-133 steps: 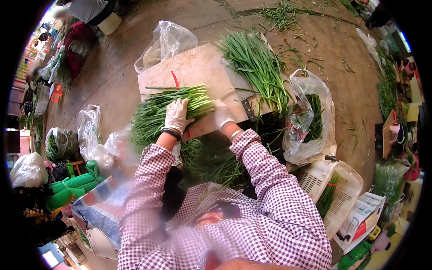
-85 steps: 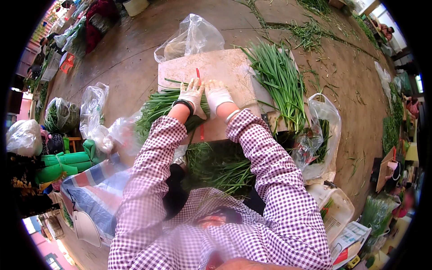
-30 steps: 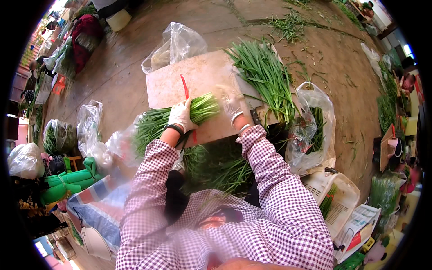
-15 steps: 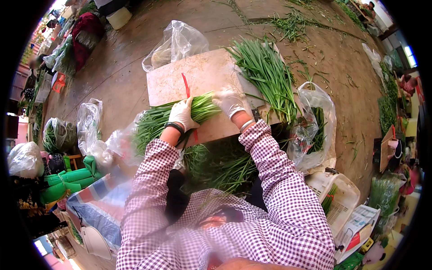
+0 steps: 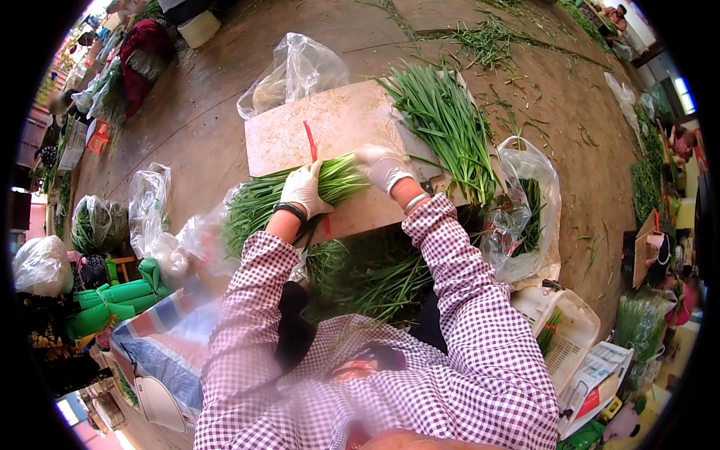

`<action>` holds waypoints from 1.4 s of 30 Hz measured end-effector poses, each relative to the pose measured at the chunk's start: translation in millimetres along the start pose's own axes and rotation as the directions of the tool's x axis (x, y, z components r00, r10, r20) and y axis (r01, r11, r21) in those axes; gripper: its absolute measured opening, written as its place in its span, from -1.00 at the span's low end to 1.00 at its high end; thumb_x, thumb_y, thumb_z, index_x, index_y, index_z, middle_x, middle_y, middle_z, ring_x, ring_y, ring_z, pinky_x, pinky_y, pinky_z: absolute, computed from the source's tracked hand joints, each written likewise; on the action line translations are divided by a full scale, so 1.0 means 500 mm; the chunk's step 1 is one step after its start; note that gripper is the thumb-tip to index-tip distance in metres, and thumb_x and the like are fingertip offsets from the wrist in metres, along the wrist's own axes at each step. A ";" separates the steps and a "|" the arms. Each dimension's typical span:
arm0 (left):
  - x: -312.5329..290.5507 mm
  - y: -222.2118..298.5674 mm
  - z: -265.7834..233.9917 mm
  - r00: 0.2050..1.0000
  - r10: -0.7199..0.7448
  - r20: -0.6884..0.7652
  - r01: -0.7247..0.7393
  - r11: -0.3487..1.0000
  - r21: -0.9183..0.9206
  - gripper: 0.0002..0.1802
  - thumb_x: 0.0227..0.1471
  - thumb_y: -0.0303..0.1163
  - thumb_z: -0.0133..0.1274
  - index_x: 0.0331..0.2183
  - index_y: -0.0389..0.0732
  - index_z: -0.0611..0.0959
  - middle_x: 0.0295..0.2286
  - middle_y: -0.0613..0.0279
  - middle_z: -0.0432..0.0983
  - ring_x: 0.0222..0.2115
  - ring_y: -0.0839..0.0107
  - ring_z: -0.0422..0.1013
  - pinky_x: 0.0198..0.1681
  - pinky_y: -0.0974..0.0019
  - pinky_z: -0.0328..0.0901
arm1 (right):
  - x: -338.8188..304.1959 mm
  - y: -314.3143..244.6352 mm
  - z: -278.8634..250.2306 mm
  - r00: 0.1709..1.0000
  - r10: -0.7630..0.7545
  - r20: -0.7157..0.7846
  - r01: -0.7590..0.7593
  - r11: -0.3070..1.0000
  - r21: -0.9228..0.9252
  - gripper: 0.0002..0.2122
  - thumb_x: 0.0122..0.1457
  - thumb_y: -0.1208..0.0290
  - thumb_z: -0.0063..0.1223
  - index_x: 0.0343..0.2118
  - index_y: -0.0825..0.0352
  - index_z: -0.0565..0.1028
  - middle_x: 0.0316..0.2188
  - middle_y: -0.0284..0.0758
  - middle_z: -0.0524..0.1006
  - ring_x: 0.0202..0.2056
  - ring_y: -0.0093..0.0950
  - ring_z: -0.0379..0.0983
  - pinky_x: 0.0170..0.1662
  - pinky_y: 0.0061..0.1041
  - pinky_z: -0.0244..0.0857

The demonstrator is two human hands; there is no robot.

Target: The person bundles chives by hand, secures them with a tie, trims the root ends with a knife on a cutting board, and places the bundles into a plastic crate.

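Note:
My left hand (image 5: 304,190), in a white glove, is wrapped over a bunch of garlic chives (image 5: 259,196) lying across a pale board (image 5: 334,112). The leaves fan out to the left, and the pale stem ends point right. Under the bunch runs a red tie strip (image 5: 309,139), its ends showing beyond and on the near side of my hand. My right hand (image 5: 382,166), also gloved, is at the stem ends; motion smears its fingers, so their grip is unclear. A larger heap of loose garlic chives (image 5: 446,124) rests at the board's right.
Behind the board sits a clear plastic bag (image 5: 300,71). Another bag (image 5: 536,202) with greens stands to the right, near a cream plastic basket (image 5: 559,337). More greens (image 5: 375,277) lie below the board, by my legs. Plastic bags (image 5: 154,217) stand at the left.
My right hand has shifted slightly at the stem ends, and its wrist has moved a little up and right. The left hand and the bunch stay in place.

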State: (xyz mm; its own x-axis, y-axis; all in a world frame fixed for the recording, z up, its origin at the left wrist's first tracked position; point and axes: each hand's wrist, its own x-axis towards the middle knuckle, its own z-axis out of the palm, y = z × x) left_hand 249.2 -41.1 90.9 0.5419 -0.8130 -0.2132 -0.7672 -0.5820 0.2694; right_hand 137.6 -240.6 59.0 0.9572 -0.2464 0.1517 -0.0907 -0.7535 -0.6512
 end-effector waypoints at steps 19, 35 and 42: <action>-0.007 0.013 0.009 1.000 0.027 -0.010 -0.025 0.991 0.130 0.24 -0.50 0.00 0.42 0.20 -0.23 0.22 0.05 -0.03 0.30 0.09 0.14 0.24 0.16 0.12 0.11 | -0.005 0.069 0.119 0.951 0.222 -0.215 -0.179 0.963 0.201 -0.65 0.25 0.21 -0.10 -0.04 0.35 0.50 -0.08 -0.08 0.52 -0.04 -0.16 0.44 0.06 -0.28 0.27; 0.015 -0.007 -0.005 0.987 -0.106 0.118 0.107 0.994 -0.008 0.27 -0.56 -0.05 0.45 0.18 -0.32 0.20 0.10 -0.17 0.23 0.15 0.00 0.17 0.20 0.13 0.13 | 0.063 -0.110 0.062 0.895 -0.108 0.432 0.306 0.854 -0.422 -0.04 -0.43 0.13 0.49 0.14 0.35 0.27 0.13 -0.14 0.31 0.16 -0.23 0.24 0.19 -0.28 0.13; 0.032 -0.033 0.020 0.995 -0.058 0.087 0.044 0.986 0.158 0.32 -0.62 0.00 0.46 0.18 -0.26 0.20 0.18 -0.17 0.12 0.23 0.01 0.05 0.29 -0.07 -0.07 | 0.079 -0.089 0.086 0.883 -0.097 0.460 0.309 0.858 -0.411 -0.22 -0.35 0.13 0.43 0.03 0.30 0.36 -0.11 -0.21 0.50 -0.08 -0.25 0.45 -0.05 -0.34 0.34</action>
State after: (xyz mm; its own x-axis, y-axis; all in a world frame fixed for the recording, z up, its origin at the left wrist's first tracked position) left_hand 267.0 -44.3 73.6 0.5536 -0.7732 -0.3092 -0.7875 -0.6069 0.1076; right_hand 191.2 -190.9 62.0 0.9801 0.1362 -0.1446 0.1048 -0.9729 -0.2060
